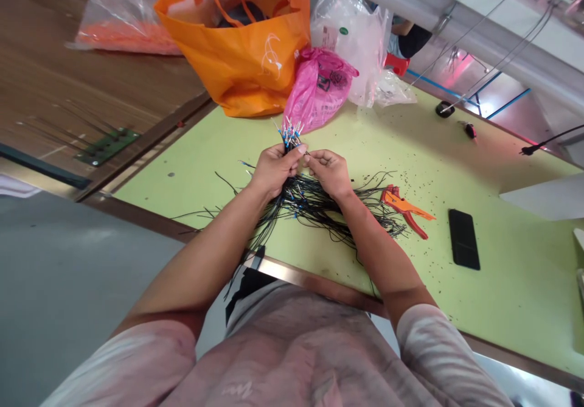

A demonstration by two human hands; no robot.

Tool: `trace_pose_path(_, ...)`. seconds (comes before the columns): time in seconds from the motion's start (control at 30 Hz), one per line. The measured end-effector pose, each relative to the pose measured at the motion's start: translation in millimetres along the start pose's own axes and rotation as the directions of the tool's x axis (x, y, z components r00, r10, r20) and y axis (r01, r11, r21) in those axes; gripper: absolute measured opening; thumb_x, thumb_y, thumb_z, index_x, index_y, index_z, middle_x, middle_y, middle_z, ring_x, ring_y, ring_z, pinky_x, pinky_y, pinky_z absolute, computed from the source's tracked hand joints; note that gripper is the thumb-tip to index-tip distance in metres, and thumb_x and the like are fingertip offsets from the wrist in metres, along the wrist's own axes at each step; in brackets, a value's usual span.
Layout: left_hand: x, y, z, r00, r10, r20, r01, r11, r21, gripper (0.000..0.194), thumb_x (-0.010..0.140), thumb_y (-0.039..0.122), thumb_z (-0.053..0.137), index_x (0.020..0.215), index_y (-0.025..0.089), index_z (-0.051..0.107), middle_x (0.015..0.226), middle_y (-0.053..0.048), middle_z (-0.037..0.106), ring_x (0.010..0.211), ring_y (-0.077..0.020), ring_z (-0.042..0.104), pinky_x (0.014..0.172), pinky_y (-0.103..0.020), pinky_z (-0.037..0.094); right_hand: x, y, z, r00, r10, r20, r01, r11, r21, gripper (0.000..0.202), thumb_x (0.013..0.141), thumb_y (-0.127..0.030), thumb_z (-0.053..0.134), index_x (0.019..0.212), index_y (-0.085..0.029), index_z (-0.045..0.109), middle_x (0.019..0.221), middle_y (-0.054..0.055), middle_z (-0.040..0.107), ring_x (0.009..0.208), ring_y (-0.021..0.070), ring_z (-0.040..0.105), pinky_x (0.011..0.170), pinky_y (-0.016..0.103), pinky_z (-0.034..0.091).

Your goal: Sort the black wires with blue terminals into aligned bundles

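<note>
Your left hand [276, 166] is clamped around a bundle of black wires [292, 134], blue-and-silver ends pointing away from you, above the green tabletop [182, 151]. Your right hand [331, 173] is just beside it, fingertips pinched together; can't tell on what. Loose black wires [319, 209] lie below; orange-and-red wire stripper [408, 206] to the right.

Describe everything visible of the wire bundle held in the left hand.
The wire bundle gathers many thin black strands, topped by blue collars and silvery, metal-looking tips. The left hand grips it; the tips fan beyond that hand, toward the pink bag. The right hand is beside it; contact is unclear. Its lower strands blend with loose wires on the table.
</note>
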State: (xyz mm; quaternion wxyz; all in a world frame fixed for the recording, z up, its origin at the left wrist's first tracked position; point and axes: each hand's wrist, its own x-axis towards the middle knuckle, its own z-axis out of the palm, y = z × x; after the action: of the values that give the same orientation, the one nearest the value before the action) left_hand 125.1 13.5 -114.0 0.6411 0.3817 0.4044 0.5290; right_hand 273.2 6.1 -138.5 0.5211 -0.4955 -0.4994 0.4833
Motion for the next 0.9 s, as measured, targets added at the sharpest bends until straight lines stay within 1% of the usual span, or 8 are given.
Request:
trace_pose_path(0.17, 1, -3, -1.2, 0.998, -0.037, 0.043, 0.038, 0.999, -0.017, 0.048, 0.059, 0.038, 0.104, 0.082, 0.011, 0.071, 0.064, 0.001, 0.053, 0.053, -0.0061, 0.039, 0.045, -0.019, 0.028, -1, 1, 0, 1.0, 0.022, -0.014, -0.022, 1.0, 0.001, 0.046, 0.08, -0.057, 0.089, 0.092, -0.018, 0.069, 0.077, 0.001, 0.072, 0.066, 0.0119, 0.063, 0.063, 0.025, 0.054)
trace_pose_path(0.37, 8, 4, -7.1, 0.987, 0.053, -0.149, -0.067, 0.994, -0.092, 0.049, 0.066, 0.042, 0.103, 0.079, 0.012, 0.066, 0.069, 0.002, 0.056, 0.052, -0.0043, 0.04, 0.042, -0.016, 0.028, -2, -1, -5, 1.0, -0.016, 0.023, 0.016, 1.0, -0.016, 0.051, 0.076, -0.061, 0.091, 0.092, -0.018, 0.07, 0.083, 0.003, 0.075, 0.063, 0.011, 0.063, 0.063, 0.025, 0.057)
trace_pose_path(0.47, 11, 8, -9.2, 0.98, 0.037, -0.194, -0.061, 0.992, -0.115, 0.049, 0.067, 0.04, 0.105, 0.082, 0.012, 0.067, 0.07, 0.003, 0.056, 0.053, -0.0041, 0.042, 0.041, -0.015, 0.026, -3, 0, -8, 0.998, -0.036, 0.044, 0.038, 0.999, -0.036, 0.053, 0.074, -0.064, 0.091, 0.091, -0.019, 0.07, 0.083, 0.002, 0.075, 0.062, 0.011, 0.063, 0.062, 0.026, 0.057)
trace_pose_path(0.57, 11, 7, -9.3, 0.984, 0.039, -0.175, -0.061, 0.99, -0.125, 0.047, 0.068, 0.041, 0.104, 0.085, 0.013, 0.07, 0.081, -0.003, 0.067, 0.058, -0.0058, 0.05, 0.041, -0.015, 0.028, -3, 2, -9, 0.996, -0.053, 0.067, 0.057, 0.997, -0.054, 0.052, 0.074, -0.064, 0.091, 0.09, -0.019, 0.071, 0.082, 0.002, 0.075, 0.061, 0.0118, 0.063, 0.061, 0.027, 0.057)
trace_pose_path(0.63, 10, 6, -8.9, 0.991, 0.051, -0.126, -0.066, 0.99, -0.122, 0.046, 0.07, 0.043, 0.103, 0.088, 0.013, 0.073, 0.091, -0.008, 0.073, 0.062, -0.0078, 0.056, 0.042, -0.015, 0.029, -4, 3, -9, 0.996, -0.038, 0.082, 0.045, 0.996, -0.082, 0.051, 0.076, -0.064, 0.09, 0.089, -0.019, 0.071, 0.082, 0.003, 0.076, 0.06, 0.0121, 0.062, 0.06, 0.027, 0.057)
trace_pose_path(0.77, 8, 5, -7.6, 0.999, 0.042, -0.033, -0.044, 0.997, -0.062, 0.038, 0.073, 0.038, 0.099, 0.088, 0.012, 0.075, 0.094, -0.012, 0.076, 0.064, -0.0094, 0.057, 0.045, -0.017, 0.031, -4, 5, -7, 0.996, -0.002, 0.086, 0.011, 0.995, -0.101, 0.051, 0.075, -0.064, 0.09, 0.087, -0.018, 0.072, 0.081, 0.004, 0.077, 0.058, 0.0125, 0.061, 0.058, 0.028, 0.055)
trace_pose_path(0.83, 8, 9, -6.7, 0.998, 0.053, -0.044, -0.053, 0.999, -0.009, 0.035, 0.076, 0.037, 0.097, 0.086, 0.012, 0.075, 0.09, -0.011, 0.076, 0.061, -0.0092, 0.055, 0.045, -0.02, 0.03, -4, 4, -8, 0.994, -0.009, 0.108, 0.019, 0.996, -0.087, 0.052, 0.074, -0.064, 0.09, 0.089, -0.017, 0.073, 0.081, 0.004, 0.077, 0.06, 0.013, 0.062, 0.057, 0.027, 0.055)
trace_pose_path(0.9, 9, 16, -6.4, 0.99, 0.093, -0.109, -0.091, 0.996, 0.017, 0.031, 0.081, 0.037, 0.094, 0.088, 0.013, 0.074, 0.083, -0.007, 0.074, 0.058, -0.009, 0.052, 0.046, -0.022, 0.028, -4, 3, -11, 0.99, -0.014, 0.143, 0.026, 0.996, -0.084, 0.053, 0.073, -0.064, 0.091, 0.092, -0.017, 0.074, 0.079, 0.004, 0.076, 0.061, 0.013, 0.062, 0.057, 0.026, 0.053)
